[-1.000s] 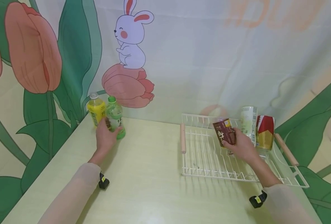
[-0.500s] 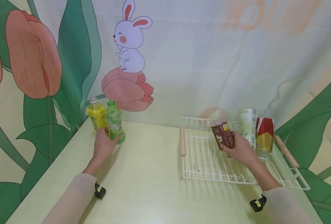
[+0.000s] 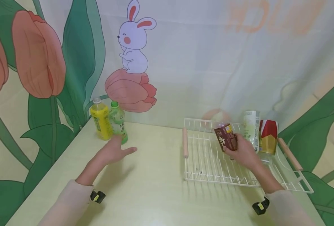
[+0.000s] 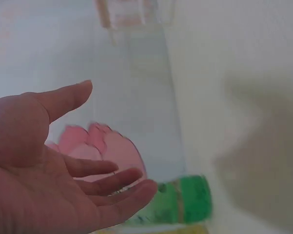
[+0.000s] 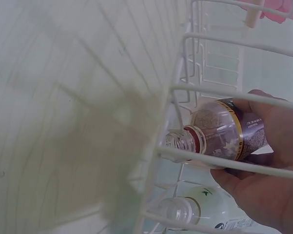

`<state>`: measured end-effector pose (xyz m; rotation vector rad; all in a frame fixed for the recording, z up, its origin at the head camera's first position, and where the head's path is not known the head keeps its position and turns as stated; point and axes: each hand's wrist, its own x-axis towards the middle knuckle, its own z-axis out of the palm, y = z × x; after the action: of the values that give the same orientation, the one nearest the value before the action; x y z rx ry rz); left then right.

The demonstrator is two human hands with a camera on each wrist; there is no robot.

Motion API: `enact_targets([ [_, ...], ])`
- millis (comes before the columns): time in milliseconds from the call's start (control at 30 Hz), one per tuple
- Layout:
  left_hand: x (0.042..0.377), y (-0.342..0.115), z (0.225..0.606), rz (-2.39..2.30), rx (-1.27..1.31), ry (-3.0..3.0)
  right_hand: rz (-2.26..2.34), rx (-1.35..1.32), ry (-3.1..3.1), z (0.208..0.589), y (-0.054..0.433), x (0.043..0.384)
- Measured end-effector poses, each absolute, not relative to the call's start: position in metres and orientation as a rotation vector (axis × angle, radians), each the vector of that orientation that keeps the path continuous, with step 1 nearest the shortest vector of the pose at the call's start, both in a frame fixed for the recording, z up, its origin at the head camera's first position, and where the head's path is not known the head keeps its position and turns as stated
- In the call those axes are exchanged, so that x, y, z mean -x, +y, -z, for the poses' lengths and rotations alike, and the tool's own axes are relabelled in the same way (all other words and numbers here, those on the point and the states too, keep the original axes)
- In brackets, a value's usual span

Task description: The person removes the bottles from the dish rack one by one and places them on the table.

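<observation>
My left hand (image 3: 111, 152) is in front of a green-capped bottle (image 3: 118, 117), thumb and fingers spread, holding nothing. In the left wrist view the palm (image 4: 34, 185) is bare and the green bottle's lower part (image 4: 185, 200) shows past the fingertips. A yellow bottle (image 3: 101, 121) stands upright beside the green one. My right hand (image 3: 244, 152) grips a clear bottle with a dark brown label (image 3: 225, 138), tilted and neck down in a white wire rack (image 3: 200, 157). Its neck (image 5: 180, 141) is among the wires in the right wrist view.
Two more bottles lean neck down at the rack's right: one with a pale green-white label (image 3: 251, 128), one with a red and gold label (image 3: 267, 136). The rack has wooden handles (image 3: 185, 142) on both sides. A printed cloth (image 3: 178, 62) hangs behind the table (image 3: 152, 175).
My left hand has let go of the bottles at the left and drawn back toward me and slightly right, its fingers spreading. The right hand keeps its grip on the brown-labelled bottle, nearly still.
</observation>
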<state>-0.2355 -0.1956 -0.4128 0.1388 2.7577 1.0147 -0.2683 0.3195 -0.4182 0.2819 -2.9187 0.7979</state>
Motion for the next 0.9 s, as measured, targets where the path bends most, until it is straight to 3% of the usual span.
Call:
enact_targets([
  [467,0.226,-0.140,0.383,-1.107,-0.638,2.881,-0.887,-0.290,-2.816,0.390,0.302,0.252],
  [733,0.223,-0.106,0.369,-1.064,-0.884,2.981,-0.888,-0.466,-2.760,0.370,0.266,0.235],
  [900,0.223,-0.086,0.353,-1.021,-1.174,3.126,-0.738,-0.643,-2.714,0.357,0.242,0.225],
])
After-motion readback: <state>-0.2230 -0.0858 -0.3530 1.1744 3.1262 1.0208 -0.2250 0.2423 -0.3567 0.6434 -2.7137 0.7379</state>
